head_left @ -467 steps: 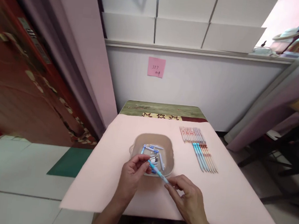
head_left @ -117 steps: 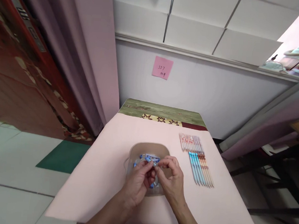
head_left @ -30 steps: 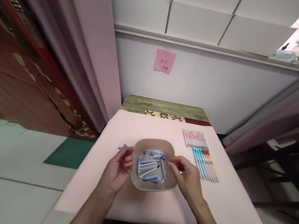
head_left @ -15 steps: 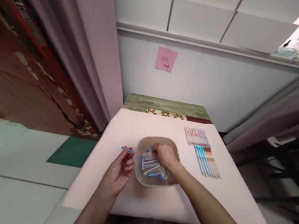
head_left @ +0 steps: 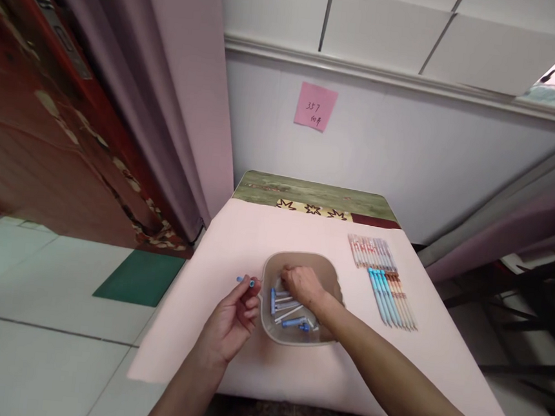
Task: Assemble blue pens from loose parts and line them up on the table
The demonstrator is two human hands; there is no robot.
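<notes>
My left hand (head_left: 229, 320) is closed in a pinch on a short blue pen tube (head_left: 241, 280), just left of a beige plastic box (head_left: 323, 265). The tube's hollow end faces right, and the palm is turned up. Inside the box, my right hand (head_left: 304, 285) reaches down near the back left with its fingers bent together. Whatever those fingertips hold is hidden. Loose pen parts lie below them: blue barrel pieces (head_left: 291, 322), a small blue piece (head_left: 304, 327) and several pale, clear tubes (head_left: 286, 305).
Several blue pens (head_left: 383, 298) and brown-topped pens (head_left: 401, 302) lie side by side right of the box. Behind them is a row of pale patterned pens (head_left: 372, 252). A pink cloth (head_left: 187, 349) covers the table. A pink note (head_left: 316, 106) sticks to the wall.
My right hand has shifted a little left inside the box, over the spot where a small blue piece lay. My left hand keeps its pinch on the tube. The whole view has shifted slightly.
</notes>
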